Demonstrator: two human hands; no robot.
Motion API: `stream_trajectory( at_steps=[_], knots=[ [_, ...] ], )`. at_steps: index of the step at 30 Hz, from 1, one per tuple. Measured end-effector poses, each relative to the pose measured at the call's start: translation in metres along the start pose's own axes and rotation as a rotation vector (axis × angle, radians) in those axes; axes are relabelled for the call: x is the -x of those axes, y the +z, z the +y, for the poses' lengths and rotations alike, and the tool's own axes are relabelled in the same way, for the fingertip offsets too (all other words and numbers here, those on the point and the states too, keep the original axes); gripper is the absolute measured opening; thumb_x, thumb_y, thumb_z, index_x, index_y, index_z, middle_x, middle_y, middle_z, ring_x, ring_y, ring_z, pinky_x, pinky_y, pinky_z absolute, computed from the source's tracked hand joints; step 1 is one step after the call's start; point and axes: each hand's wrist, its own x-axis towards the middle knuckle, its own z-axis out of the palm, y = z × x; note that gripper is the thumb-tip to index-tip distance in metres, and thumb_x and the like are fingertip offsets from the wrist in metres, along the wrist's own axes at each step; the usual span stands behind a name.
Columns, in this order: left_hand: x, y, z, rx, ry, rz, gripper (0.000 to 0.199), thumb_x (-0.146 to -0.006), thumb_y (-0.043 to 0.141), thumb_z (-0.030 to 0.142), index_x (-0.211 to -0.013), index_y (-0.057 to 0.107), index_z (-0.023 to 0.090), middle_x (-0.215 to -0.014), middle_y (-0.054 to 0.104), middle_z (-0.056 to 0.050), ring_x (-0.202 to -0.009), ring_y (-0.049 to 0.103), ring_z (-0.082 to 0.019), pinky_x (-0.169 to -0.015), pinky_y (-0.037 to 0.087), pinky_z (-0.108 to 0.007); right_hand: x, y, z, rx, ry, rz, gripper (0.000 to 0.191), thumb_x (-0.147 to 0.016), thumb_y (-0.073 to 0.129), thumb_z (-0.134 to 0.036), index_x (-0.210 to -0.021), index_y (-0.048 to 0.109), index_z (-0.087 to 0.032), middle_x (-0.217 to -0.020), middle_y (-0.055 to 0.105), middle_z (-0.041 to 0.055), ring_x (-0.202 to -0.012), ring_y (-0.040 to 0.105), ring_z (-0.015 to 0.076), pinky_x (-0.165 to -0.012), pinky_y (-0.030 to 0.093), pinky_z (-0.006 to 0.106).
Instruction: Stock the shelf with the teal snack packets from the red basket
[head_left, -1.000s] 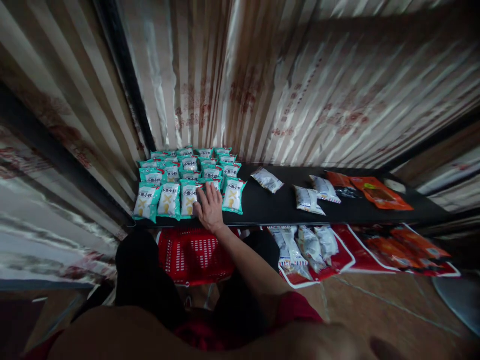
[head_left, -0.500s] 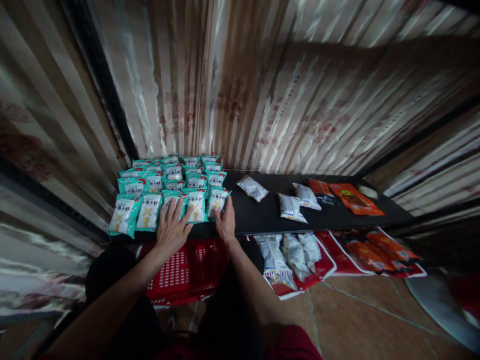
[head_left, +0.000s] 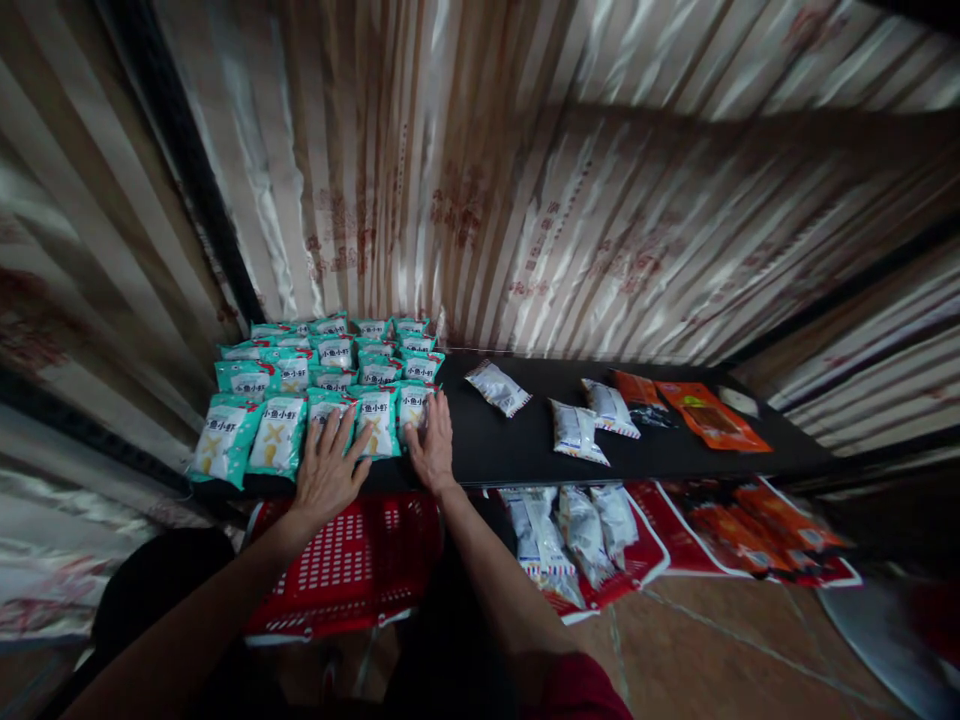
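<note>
Rows of teal-and-white snack bags stand on the left end of a black shelf. My left hand lies with spread fingers against the front of a snack bag in the nearest row. At the right end of that row, my right hand rests along the side of the last snack bag, its fingers stretched out and partly covering it. Between my hands another snack bag shows. Neither hand is wrapped around a bag.
White snack bags and orange packets lie farther right on the shelf. Below, a red basket sits in front of me, beside red bins of white bags and orange packets. Striped curtains hang behind.
The view has shifted slightly, so the shelf sits lower and the bags farther left. My right hand now reaches a little more over the front of the end bag. My left hand stays on its bag.
</note>
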Motion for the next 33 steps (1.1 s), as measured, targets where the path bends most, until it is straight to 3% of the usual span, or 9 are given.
stream_trajectory(
  at_steps=[4,11,14,17,21,25,33],
  knots=[
    [-0.010,0.003,0.017,-0.007,0.012,0.006,0.050,-0.087,0.048,0.034,-0.136,0.043,0.026,-0.151,0.025,-0.008,-0.140,0.018,-0.029,-0.113,0.012,-0.052,-0.009,0.000,0.000,0.024,-0.039,-0.052,0.060,-0.093,0.033,-0.038,-0.146,0.016,-0.015,-0.153,0.016,0.0139,-0.141,0.013,0.0246,-0.106,0.031,0.045],
    [-0.023,0.025,0.033,-0.036,0.014,0.024,0.048,-0.087,0.047,0.030,-0.135,0.044,0.025,-0.148,0.031,-0.010,-0.138,0.023,-0.028,-0.113,0.015,-0.050,-0.011,-0.002,0.008,0.004,-0.116,-0.111,0.056,-0.095,0.030,-0.036,-0.146,0.018,-0.017,-0.153,0.015,0.0126,-0.142,0.012,0.0234,-0.107,0.030,0.044],
    [-0.024,0.028,0.033,-0.051,0.015,0.042,0.048,-0.087,0.047,0.031,-0.134,0.045,0.025,-0.147,0.033,-0.010,-0.138,0.025,-0.028,-0.112,0.016,-0.050,-0.015,-0.002,0.021,-0.062,-0.049,-0.078,0.056,-0.095,0.027,-0.040,-0.146,0.019,-0.017,-0.154,0.013,0.0114,-0.142,0.011,0.0226,-0.110,0.027,0.044],
    [-0.024,0.028,0.038,-0.068,0.011,0.061,0.047,-0.087,0.048,0.031,-0.134,0.046,0.026,-0.147,0.033,-0.010,-0.137,0.027,-0.028,-0.112,0.017,-0.050,-0.029,0.002,0.037,-0.224,0.117,-0.038,0.059,-0.096,0.020,-0.044,-0.145,0.022,-0.012,-0.153,0.017,0.0139,-0.141,0.015,0.0222,-0.111,0.025,0.045],
    [-0.028,0.034,0.049,-0.096,0.006,0.075,0.049,-0.086,0.050,0.035,-0.134,0.045,0.028,-0.147,0.033,-0.010,-0.137,0.027,-0.029,-0.112,0.017,-0.051,-0.056,0.004,0.043,-0.496,0.294,-0.125,0.066,-0.093,0.017,-0.054,-0.146,0.020,-0.014,-0.152,0.020,0.0103,-0.141,0.018,0.0196,-0.114,0.019,0.041],
    [-0.035,0.044,0.057,-0.116,0.005,0.094,0.051,-0.085,0.052,0.043,-0.134,0.045,0.029,-0.146,0.035,-0.009,-0.136,0.030,-0.028,-0.112,0.018,-0.050,-0.070,0.002,0.032,-0.655,0.270,-0.202,0.072,-0.091,0.018,-0.060,-0.146,0.018,-0.015,-0.153,0.019,0.0070,-0.141,0.017,0.0172,-0.116,0.013,0.037],
    [-0.039,0.050,0.054,-0.109,-0.001,0.111,0.053,-0.083,0.054,0.044,-0.133,0.046,0.029,-0.146,0.036,-0.008,-0.136,0.029,-0.028,-0.111,0.021,-0.051,-0.073,0.008,0.027,-0.635,0.213,-0.213,0.071,-0.091,0.019,-0.058,-0.145,0.023,-0.011,-0.152,0.022,0.0108,-0.140,0.020,0.0201,-0.115,0.015,0.041]
  ],
)
